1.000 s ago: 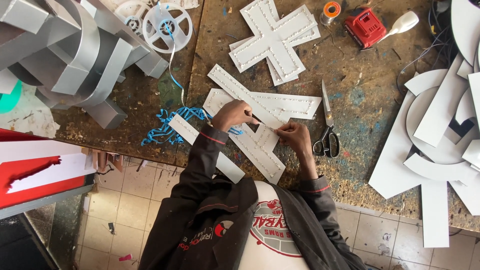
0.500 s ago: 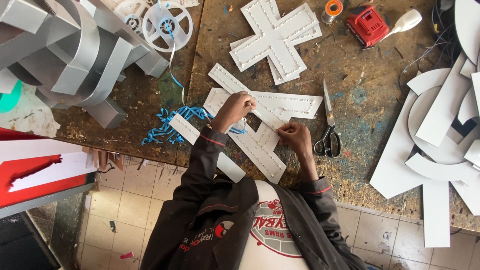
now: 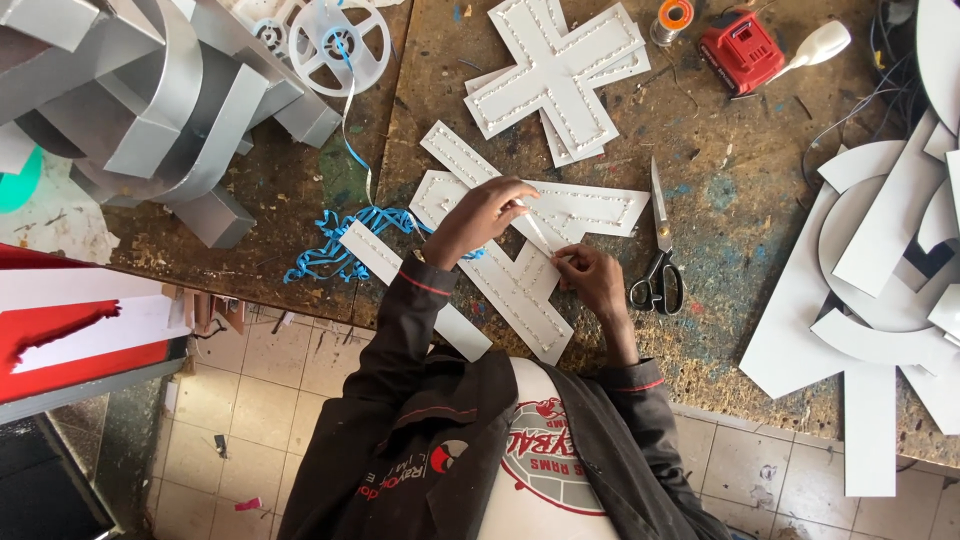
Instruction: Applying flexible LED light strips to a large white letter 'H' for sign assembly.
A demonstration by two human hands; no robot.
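On the workbench [image 3: 760,200], left hand [image 3: 478,215] and right hand [image 3: 590,278] pinch a thin white strip [image 3: 535,230].

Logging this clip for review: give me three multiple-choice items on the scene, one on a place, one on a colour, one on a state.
1. Where do the scissors lie?
A) on the floor tiles
B) on the bench, just right of the right hand
C) on top of a grey metal shape

2. What colour is the tangled ribbon by the left hand?
A) blue
B) yellow
C) green

3. How is the thin white strip held?
A) lying loose, untouched
B) in the left hand only
C) pinched between both hands

Answers:
1. B: the scissors rest on the worn wood beside that hand.
2. A: the tangle is bright blue.
3. C: each hand's fingers close on one end of the strip.
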